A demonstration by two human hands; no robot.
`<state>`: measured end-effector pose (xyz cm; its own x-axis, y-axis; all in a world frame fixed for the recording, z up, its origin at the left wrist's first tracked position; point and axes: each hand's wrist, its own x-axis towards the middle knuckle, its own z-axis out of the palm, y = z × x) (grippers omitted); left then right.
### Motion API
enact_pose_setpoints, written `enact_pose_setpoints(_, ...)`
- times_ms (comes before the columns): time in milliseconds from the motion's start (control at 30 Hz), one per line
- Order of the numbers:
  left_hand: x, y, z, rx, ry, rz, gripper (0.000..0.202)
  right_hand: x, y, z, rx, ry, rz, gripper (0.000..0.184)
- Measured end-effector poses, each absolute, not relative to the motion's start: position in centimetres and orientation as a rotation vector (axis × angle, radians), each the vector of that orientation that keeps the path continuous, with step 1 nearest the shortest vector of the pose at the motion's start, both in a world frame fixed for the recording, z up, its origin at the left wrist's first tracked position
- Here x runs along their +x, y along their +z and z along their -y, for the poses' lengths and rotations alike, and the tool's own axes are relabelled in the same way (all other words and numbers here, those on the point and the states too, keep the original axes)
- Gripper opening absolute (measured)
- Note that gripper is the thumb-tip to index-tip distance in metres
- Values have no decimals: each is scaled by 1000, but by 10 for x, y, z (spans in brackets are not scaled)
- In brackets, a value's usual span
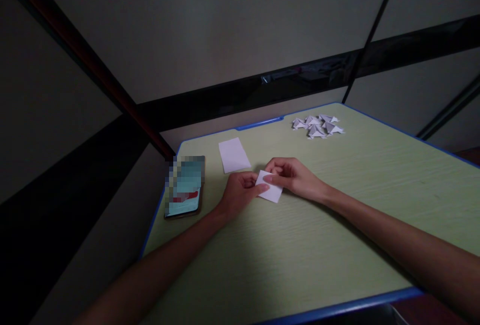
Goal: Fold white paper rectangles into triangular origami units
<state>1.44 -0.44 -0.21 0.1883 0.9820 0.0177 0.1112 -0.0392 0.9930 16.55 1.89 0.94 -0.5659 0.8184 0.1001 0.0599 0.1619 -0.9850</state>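
A small white paper piece (270, 192) lies just above the pale green desk (300, 245), held between both hands. My left hand (240, 191) grips its left edge with curled fingers and the thumb on top. My right hand (292, 175) pinches its upper right part with the fingers bent. A flat white paper sheet (234, 154) lies on the desk just beyond my left hand. Several folded white paper figures (317, 125) sit in a cluster near the far edge.
A phone (185, 186) with a lit screen lies at the desk's left edge. The desk has a blue rim (258, 124). Beyond it stand a pale wall and dark bars.
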Motion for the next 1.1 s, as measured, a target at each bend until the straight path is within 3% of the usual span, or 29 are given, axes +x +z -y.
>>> enact_pose_setpoints(400,15,0,5,1492,958,-1035,32,167,9,-17,-833,1367,1684,25)
enact_pose_setpoints(733,13,1,5,1425,1151,-1167,24,168,7,-24,-736,1447,1715,16)
enact_pose_setpoints(1100,12,-2,2,1390,1098,-1114,19,165,8,-18,-772,1404,1738,21)
